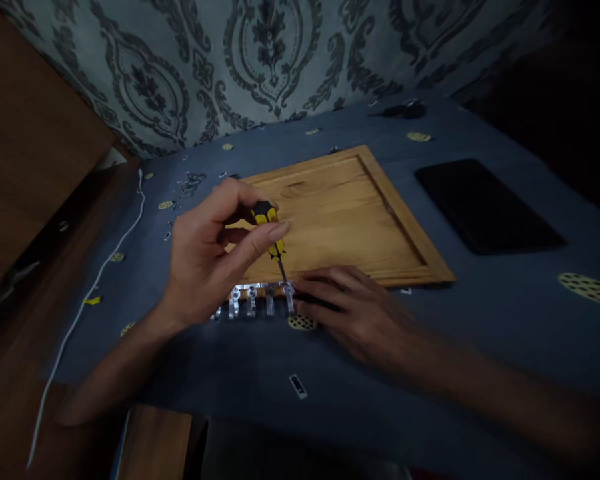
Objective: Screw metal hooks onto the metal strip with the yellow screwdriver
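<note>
My left hand (215, 253) pinches the handle of a small yellow-and-black screwdriver (271, 233), held upright with its tip down on a row of several metal hooks (260, 297). The hooks lie along the near edge of a wooden board (350, 213) on the blue cloth. My right hand (350, 307) rests beside the rightmost hook, fingers curled and pressing on the strip at the screwdriver's tip. What lies under those fingers is hidden.
A black phone-like slab (485, 203) lies right of the board. A white cable (105, 273) runs down the left side. Small metal bits (190, 183) are scattered at the back left. A small white tag (298, 386) lies near me. Patterned wall behind.
</note>
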The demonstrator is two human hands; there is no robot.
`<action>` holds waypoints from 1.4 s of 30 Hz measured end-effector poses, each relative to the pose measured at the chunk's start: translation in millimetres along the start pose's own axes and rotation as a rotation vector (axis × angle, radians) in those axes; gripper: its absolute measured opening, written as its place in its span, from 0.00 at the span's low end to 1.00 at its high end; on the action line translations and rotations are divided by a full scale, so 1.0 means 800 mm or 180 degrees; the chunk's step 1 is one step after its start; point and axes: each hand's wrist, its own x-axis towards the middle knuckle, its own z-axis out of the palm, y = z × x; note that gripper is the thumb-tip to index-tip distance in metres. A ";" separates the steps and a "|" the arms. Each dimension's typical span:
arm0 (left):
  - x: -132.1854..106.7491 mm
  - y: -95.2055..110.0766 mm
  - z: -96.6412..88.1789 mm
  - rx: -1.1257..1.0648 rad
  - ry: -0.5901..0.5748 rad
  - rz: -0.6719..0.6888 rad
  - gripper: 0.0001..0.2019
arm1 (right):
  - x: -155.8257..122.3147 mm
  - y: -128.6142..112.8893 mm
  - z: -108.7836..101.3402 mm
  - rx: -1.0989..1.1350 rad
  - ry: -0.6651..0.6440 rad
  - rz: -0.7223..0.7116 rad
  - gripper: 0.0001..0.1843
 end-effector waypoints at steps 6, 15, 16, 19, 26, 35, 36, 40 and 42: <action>0.001 -0.002 0.001 0.0047 -0.0082 -0.0079 0.10 | -0.001 0.002 0.002 -0.0005 0.0001 0.0001 0.17; 0.000 -0.006 0.000 0.0022 -0.0135 -0.0039 0.08 | 0.000 0.002 -0.002 0.0015 -0.0161 0.0017 0.20; 0.000 -0.006 -0.001 0.0032 -0.0157 -0.0033 0.07 | 0.000 0.001 -0.002 -0.0007 -0.0176 0.0028 0.20; 0.003 -0.002 -0.004 0.0136 -0.0266 -0.0026 0.07 | 0.001 0.000 -0.002 -0.0019 -0.0180 0.0048 0.19; 0.003 0.005 -0.012 0.0302 -0.0383 0.0043 0.06 | 0.002 0.000 -0.002 0.0006 -0.0017 0.0016 0.19; -0.001 0.007 -0.017 0.0266 -0.0474 0.0176 0.12 | 0.000 -0.003 -0.005 0.0039 -0.0215 0.0135 0.19; -0.001 0.007 -0.017 0.0244 -0.0488 0.0219 0.13 | 0.000 -0.003 -0.005 0.0031 -0.0194 0.0135 0.19; 0.001 0.004 -0.013 0.0189 -0.0479 0.0450 0.14 | 0.002 -0.003 -0.006 -0.0012 -0.0122 0.0095 0.18; 0.000 0.004 -0.012 0.0242 -0.0402 0.0485 0.13 | 0.002 -0.003 -0.006 -0.0011 -0.0144 0.0088 0.18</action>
